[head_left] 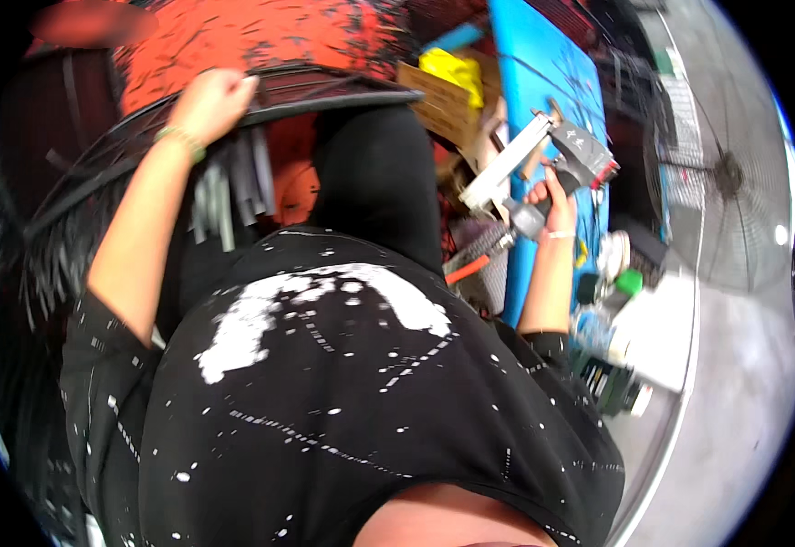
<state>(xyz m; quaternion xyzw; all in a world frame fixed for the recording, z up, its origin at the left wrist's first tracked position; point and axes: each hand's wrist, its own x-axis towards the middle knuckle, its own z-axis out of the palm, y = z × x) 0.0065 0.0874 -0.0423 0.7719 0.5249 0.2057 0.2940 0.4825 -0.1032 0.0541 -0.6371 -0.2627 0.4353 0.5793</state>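
In my right hand (552, 196) is a staple gun (580, 153), dark grey with a long pale magazine and a red part at one end. My fingers wrap round its handle, and a hose fitting (527, 219) shows below. The tool is over a blue board-like surface (520, 55). My left hand (218, 100) is closed, with curled fingers, at the black edge (324, 102) of a red surface (260, 36) littered with small dark scraps. Blur hides what, if anything, is between its fingers. Grey strips (224, 196) hang below that hand.
A cardboard box (434, 105) with a yellow bag (452, 73) stands beyond my legs. To the right are a large caged fan (730, 173), a green-capped item (629, 281), a clear plastic container (591, 328) and dark boxes (602, 381). Dark strips (46, 273) hang at the left.
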